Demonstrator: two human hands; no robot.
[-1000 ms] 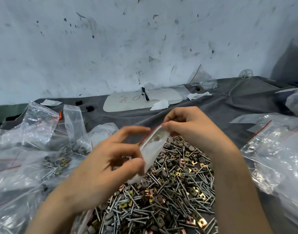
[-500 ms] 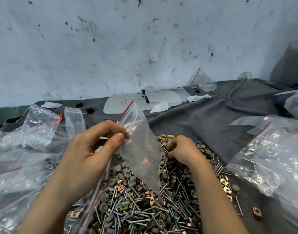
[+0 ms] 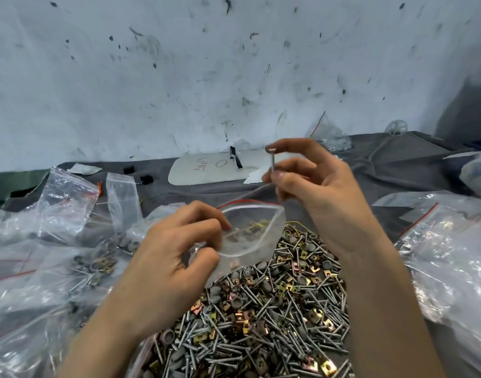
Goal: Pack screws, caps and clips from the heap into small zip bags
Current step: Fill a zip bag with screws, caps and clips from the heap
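Over the heap point(image 3: 274, 309) of screws, caps and clips on the table point(image 3: 397, 165), the left hand point(image 3: 174, 257) held a small zip bag point(image 3: 250, 236), its mouth gaping, grip clamped on the rim. Higher over the heap, the right hand point(image 3: 315, 186) pinched a single screw point(image 3: 272, 162) upright, grip tight on its shank.

White board point(image 3: 206, 177): red handwriting, only "O" legible.

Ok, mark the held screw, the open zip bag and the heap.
screw point(image 3: 272, 161): head view, middle of its bare shaft.
zip bag point(image 3: 250, 242): head view, clear plastic inside the open mouth.
heap point(image 3: 277, 317): head view, middle of the pile.
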